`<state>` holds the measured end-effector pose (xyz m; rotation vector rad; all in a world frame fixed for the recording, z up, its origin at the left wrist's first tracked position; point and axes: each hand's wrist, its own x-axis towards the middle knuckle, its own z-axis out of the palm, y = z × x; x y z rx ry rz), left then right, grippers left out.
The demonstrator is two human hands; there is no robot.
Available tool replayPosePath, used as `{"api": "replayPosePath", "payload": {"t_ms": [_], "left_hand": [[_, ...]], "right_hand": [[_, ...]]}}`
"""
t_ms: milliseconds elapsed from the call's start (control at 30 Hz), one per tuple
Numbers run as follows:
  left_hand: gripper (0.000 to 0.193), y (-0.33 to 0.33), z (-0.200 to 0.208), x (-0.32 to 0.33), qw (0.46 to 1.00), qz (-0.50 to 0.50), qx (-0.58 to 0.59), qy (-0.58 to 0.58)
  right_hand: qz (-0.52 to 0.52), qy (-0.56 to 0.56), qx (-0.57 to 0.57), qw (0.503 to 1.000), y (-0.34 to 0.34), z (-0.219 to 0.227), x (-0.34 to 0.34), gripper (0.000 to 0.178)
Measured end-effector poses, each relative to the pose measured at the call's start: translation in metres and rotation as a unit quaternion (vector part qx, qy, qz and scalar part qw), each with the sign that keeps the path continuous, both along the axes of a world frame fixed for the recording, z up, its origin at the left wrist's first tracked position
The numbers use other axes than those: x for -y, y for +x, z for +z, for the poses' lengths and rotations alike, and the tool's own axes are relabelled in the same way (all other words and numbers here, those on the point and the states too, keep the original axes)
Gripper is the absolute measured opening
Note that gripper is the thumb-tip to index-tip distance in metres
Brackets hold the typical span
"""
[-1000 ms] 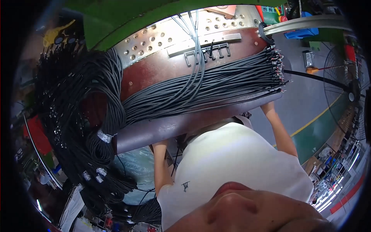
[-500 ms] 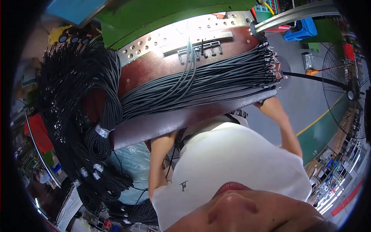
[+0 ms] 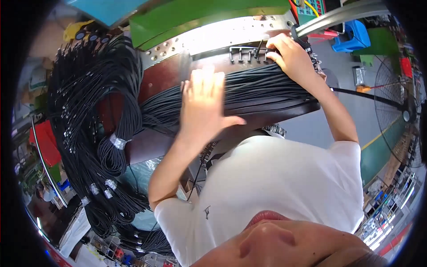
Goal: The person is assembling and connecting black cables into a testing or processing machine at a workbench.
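Observation:
My left hand (image 3: 202, 100) is raised over the left-middle of a long bundle of black cables (image 3: 258, 84). Its fingers are stretched out, the thumb apart, all smeared by motion. Beyond its fingertips a blurred grey streak shows; I cannot tell what it is. My right hand (image 3: 291, 58) reaches over the bundle's right end, with thumb and fingers closed round the right end of a small metal rack with pegs (image 3: 244, 53). The cables lie across a dark red-brown board (image 3: 149, 149), metal connectors at their right end, partly behind my right forearm.
Coiled black cables (image 3: 89, 102) hang thickly on the left, some tied with silvery wrap (image 3: 118, 141). A green machine body (image 3: 204, 20) stands behind the perforated metal plate (image 3: 167, 49). A black fan (image 3: 402, 113) and blue stool (image 3: 353, 35) are on the right.
Both hands have come up from the board's front edge to above the cables. The pegged rack has shifted right, and the thin cables draped over it no longer show there.

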<state>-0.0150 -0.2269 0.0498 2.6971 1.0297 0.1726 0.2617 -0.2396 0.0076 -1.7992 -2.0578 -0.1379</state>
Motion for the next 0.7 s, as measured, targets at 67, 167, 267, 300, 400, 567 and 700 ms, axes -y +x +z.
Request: {"api": "replayPosePath", "payload": {"t_ms": [67, 167, 267, 300, 400, 567, 700], "left_hand": [[0.093, -0.040, 0.006, -0.023, 1.000, -0.013, -0.024, 0.015], [0.068, -0.076, 0.014, -0.042, 0.996, -0.011, -0.087, -0.013], [0.043, -0.080, 0.017, -0.046, 0.996, -0.038, -0.078, 0.011], [0.037, -0.086, 0.011, -0.048, 0.998, -0.041, -0.050, 0.013], [0.021, -0.084, 0.012, -0.049, 0.998, -0.039, 0.044, 0.028], [0.013, -0.086, 0.010, -0.045, 0.983, 0.064, 0.166, -0.054], [0.010, -0.076, 0.018, -0.046, 0.978, 0.078, 0.156, -0.113]], "right_hand": [[0.000, -0.084, -0.161, 0.983, 0.014, 0.014, 0.017, 0.025], [-0.065, 0.033, -0.139, 0.988, 0.028, 0.063, 0.037, 0.019], [-0.144, 0.066, 0.170, 0.973, 0.061, 0.102, 0.062, 0.022], [-0.159, 0.066, 0.182, 0.968, 0.059, 0.100, 0.060, 0.024], [-0.076, 0.044, 0.045, 0.995, 0.030, 0.081, 0.040, 0.027], [0.144, -0.140, 0.088, 0.976, -0.026, -0.004, -0.050, 0.030], [0.143, -0.065, -0.006, 0.988, -0.022, -0.010, -0.058, 0.028]]}}
